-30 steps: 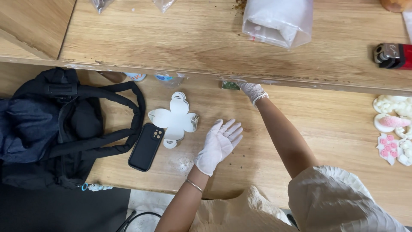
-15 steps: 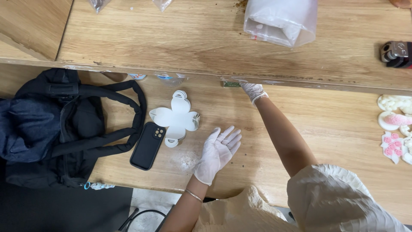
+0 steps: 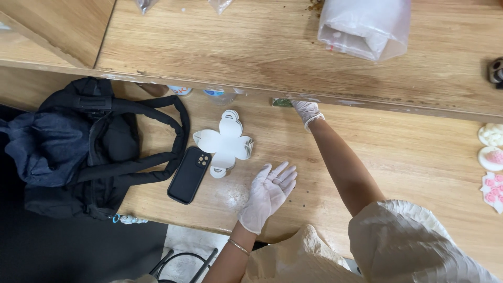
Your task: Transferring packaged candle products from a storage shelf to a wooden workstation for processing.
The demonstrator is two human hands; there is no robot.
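Observation:
My left hand wears a white glove and hovers palm-down with fingers apart over the wooden table, holding nothing. It is just right of a stack of white flower-shaped card pieces and a black phone. My right hand, also gloved, reaches away from me under the edge of the upper wooden shelf. Its fingertips are at a small green packet, and the shelf edge hides the grip.
A black backpack with dark blue cloth lies at the table's left end. A clear plastic bag sits on the shelf. Pink and white moulded pieces lie at the right edge. Bottle caps peek out under the shelf.
My left hand has drawn slightly back toward me and its fingers are less spread. My right hand stays under the shelf edge by the green packet.

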